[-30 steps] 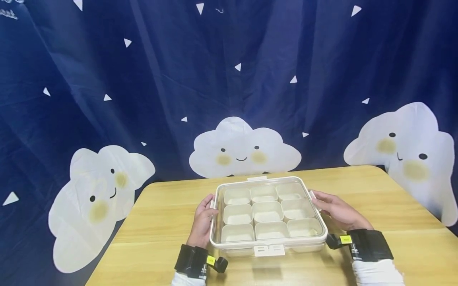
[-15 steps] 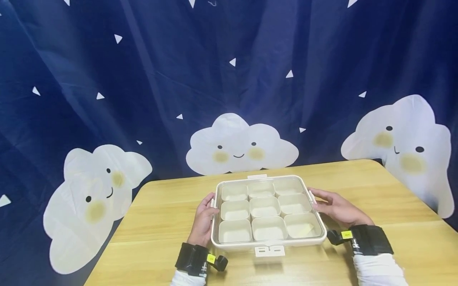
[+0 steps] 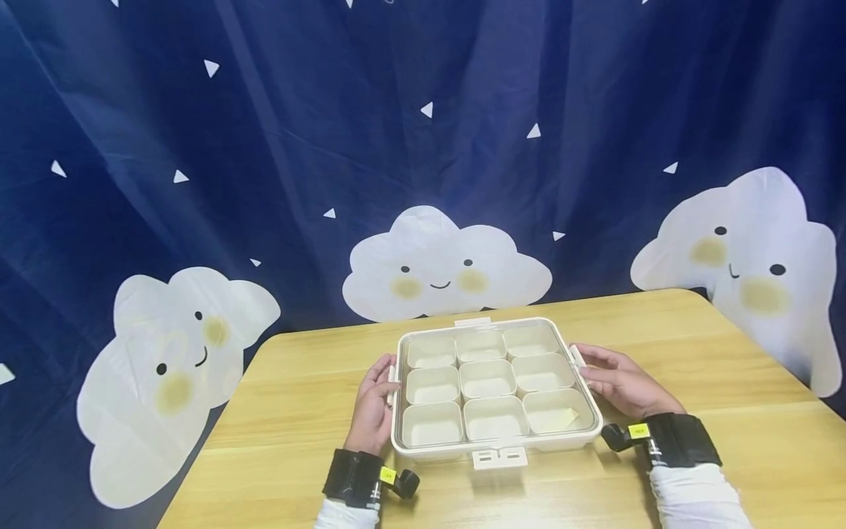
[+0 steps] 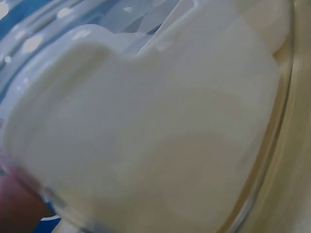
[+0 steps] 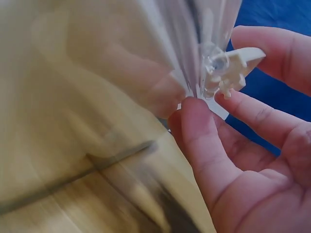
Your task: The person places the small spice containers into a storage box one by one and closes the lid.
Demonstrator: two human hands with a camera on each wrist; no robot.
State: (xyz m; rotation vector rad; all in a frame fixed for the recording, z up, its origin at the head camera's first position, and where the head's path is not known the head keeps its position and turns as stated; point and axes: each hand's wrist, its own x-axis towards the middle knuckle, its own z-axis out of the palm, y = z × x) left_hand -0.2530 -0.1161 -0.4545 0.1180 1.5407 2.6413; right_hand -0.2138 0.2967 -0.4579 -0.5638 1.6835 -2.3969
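A clear storage box (image 3: 396, 441) with a white-rimmed lid holds a grid of cream cups (image 3: 487, 379). A small pale yellow piece (image 3: 567, 419) shows in the front right cup. My left hand (image 3: 373, 408) grips the box's left side. On the right side, my right hand (image 3: 628, 383) holds the box, and its thumb (image 5: 201, 128) presses the clear wall in the right wrist view. A white side latch (image 5: 238, 68) stands out from the wall by the fingers. The front latch (image 3: 499, 458) also sticks outward. Cream cups (image 4: 146, 136) fill the left wrist view; most of the left hand is hidden there.
The box seems to hang just above the wooden table (image 3: 277, 433), with a shadow below its front. A dark blue curtain (image 3: 297, 147) with smiling clouds stands behind the table. Black wrist straps with small cameras (image 3: 406, 483) sit near the box's front corners.
The box has tilted toward me, so the cup floors and the pale piece show more. Both hands have kept their hold. The head view has shifted slightly.
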